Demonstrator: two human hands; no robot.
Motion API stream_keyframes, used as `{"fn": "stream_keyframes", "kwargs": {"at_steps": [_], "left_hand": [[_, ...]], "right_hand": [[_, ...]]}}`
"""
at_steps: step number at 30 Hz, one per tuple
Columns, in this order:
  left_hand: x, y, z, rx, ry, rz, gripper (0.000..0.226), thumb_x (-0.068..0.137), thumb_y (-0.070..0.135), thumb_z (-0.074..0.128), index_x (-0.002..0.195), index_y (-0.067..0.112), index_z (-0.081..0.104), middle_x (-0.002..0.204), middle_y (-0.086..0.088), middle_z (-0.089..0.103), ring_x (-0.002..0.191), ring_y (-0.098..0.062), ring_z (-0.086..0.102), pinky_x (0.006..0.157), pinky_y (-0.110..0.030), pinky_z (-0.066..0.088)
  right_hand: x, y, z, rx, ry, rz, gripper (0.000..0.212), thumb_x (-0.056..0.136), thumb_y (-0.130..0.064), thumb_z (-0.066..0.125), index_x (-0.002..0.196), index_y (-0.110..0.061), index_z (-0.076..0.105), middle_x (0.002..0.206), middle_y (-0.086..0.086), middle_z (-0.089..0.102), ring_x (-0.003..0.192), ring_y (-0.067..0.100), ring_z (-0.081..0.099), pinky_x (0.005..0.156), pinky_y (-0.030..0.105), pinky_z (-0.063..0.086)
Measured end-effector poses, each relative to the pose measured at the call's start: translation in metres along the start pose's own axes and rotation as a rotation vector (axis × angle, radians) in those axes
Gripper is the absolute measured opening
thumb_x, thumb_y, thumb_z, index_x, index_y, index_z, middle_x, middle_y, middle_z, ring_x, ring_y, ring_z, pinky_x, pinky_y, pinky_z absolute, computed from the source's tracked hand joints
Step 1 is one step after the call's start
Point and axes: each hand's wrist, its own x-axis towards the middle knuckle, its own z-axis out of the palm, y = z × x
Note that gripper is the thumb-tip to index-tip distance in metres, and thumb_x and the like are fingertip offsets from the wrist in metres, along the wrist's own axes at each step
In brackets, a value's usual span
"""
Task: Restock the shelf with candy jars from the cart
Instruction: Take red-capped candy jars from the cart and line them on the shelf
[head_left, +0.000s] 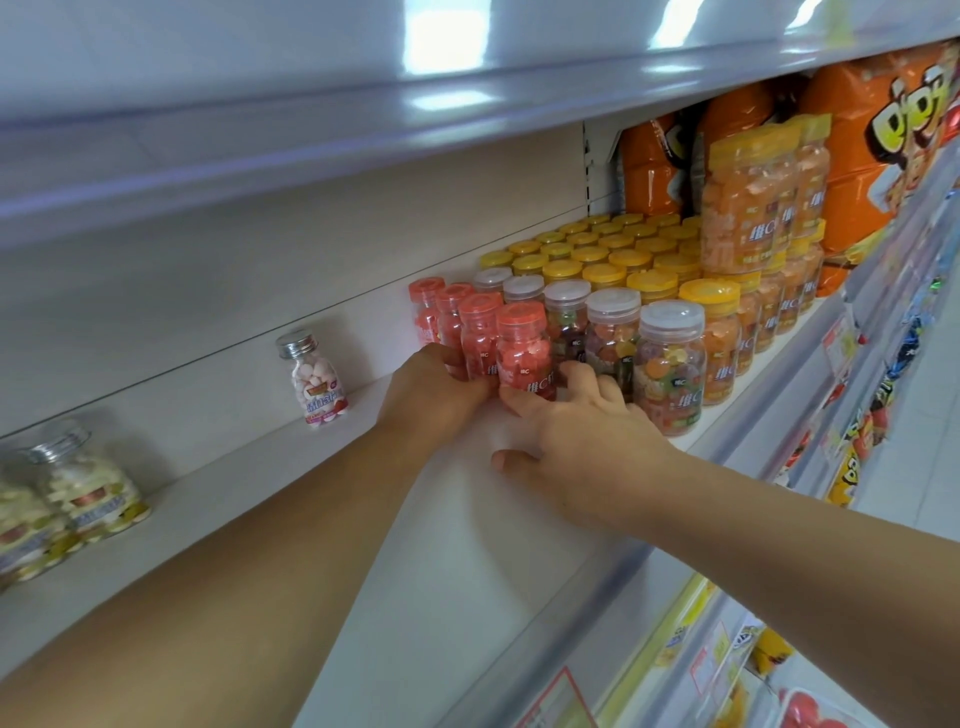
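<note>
Currently both hands are at the row of red jars (470, 325) on the white shelf (249, 499). The row holds four jars with red lids, upright, running from the front towards the back wall, each touching the next.

The left hand (434, 395) lies against the left side of the row, low down, its fingers bent in towards the feet of the two nearest jars. Its fingertips are hidden, so whether it grips a jar or only presses cannot be told.

The right hand (584, 431) is at the front red jar (522, 348). One finger curls round the jar's foot at the front left and another rises along its right side, between it and the neighbouring jar. The thumb is spread wide and rests on the shelf board, apart from the jar. The jar stands upright on the shelf, at the front end of its row.

Just right of the red row stand clear-lidded jars (613, 332) of mixed-colour sweets, also in a file running front to back. Beyond them is a block of yellow-lidded jars (597, 252), with more orange-filled jars stacked on top (753, 208) at the right. Orange snack bags (862, 135) stand behind those.

To the left, well apart from the red row, a small bottle (314, 379) with a metal cap and pink sweets stands alone near the back wall. At the far left, similar bottles (88, 486) of pale sweets are blurred.
</note>
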Motion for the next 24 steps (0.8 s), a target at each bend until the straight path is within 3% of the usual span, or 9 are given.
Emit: {"fn": "stream_keyframes", "kwargs": {"at_steps": [4, 7, 13, 17, 20, 24], "left_hand": [[0.001, -0.001, 0.001, 0.018, 0.024, -0.008, 0.016, 0.086, 0.035, 0.072, 0.089, 0.034, 0.056, 0.085, 0.013, 0.061, 0.083, -0.009, 0.058, 0.062, -0.017, 0.041], [0.000, -0.002, 0.000, 0.024, 0.020, -0.012, 0.017, 0.086, 0.034, 0.072, 0.085, 0.036, 0.055, 0.082, 0.016, 0.058, 0.078, -0.004, 0.055, 0.062, -0.016, 0.040], [0.003, -0.002, 0.000, 0.054, 0.035, -0.016, 0.018, 0.085, 0.037, 0.073, 0.096, 0.029, 0.061, 0.081, 0.016, 0.058, 0.076, -0.001, 0.054, 0.061, -0.016, 0.039], [0.002, -0.001, 0.001, 0.056, 0.044, -0.048, 0.027, 0.083, 0.039, 0.075, 0.101, 0.025, 0.061, 0.088, 0.010, 0.059, 0.086, -0.012, 0.059, 0.067, -0.024, 0.042], [-0.008, 0.002, -0.005, 0.042, 0.051, -0.052, 0.024, 0.083, 0.042, 0.076, 0.089, 0.031, 0.054, 0.086, 0.011, 0.058, 0.079, -0.007, 0.057, 0.063, -0.023, 0.041], [-0.043, 0.016, -0.021, 0.200, 0.116, 0.025, 0.011, 0.091, 0.039, 0.067, 0.094, 0.030, 0.061, 0.084, 0.015, 0.062, 0.072, 0.000, 0.057, 0.056, -0.020, 0.040]], "right_hand": [[0.004, -0.001, 0.000, 0.013, -0.008, 0.001, 0.058, 0.097, -0.057, 0.044, 0.150, -0.043, 0.025, 0.151, 0.010, 0.018, 0.140, 0.034, 0.019, 0.112, 0.047, 0.027], [0.004, -0.001, 0.001, 0.014, -0.002, 0.001, 0.059, 0.097, -0.055, 0.045, 0.151, -0.042, 0.024, 0.149, 0.010, 0.019, 0.139, 0.034, 0.020, 0.111, 0.047, 0.027], [0.006, -0.001, 0.003, -0.003, 0.018, 0.018, 0.060, 0.097, -0.054, 0.044, 0.151, -0.042, 0.021, 0.147, 0.010, 0.018, 0.138, 0.035, 0.019, 0.111, 0.047, 0.028], [0.004, -0.001, 0.003, -0.005, 0.014, 0.024, 0.059, 0.097, -0.055, 0.044, 0.151, -0.042, 0.022, 0.147, 0.011, 0.018, 0.138, 0.034, 0.019, 0.111, 0.047, 0.028], [-0.006, 0.000, -0.003, 0.004, 0.034, 0.004, 0.049, 0.097, -0.054, 0.043, 0.145, -0.042, 0.037, 0.144, 0.007, 0.028, 0.135, 0.032, 0.025, 0.110, 0.046, 0.029], [-0.040, 0.014, -0.018, 0.057, 0.129, -0.137, 0.033, 0.098, -0.047, 0.046, 0.129, -0.041, 0.058, 0.139, -0.007, 0.050, 0.131, 0.023, 0.038, 0.110, 0.041, 0.032]]}}
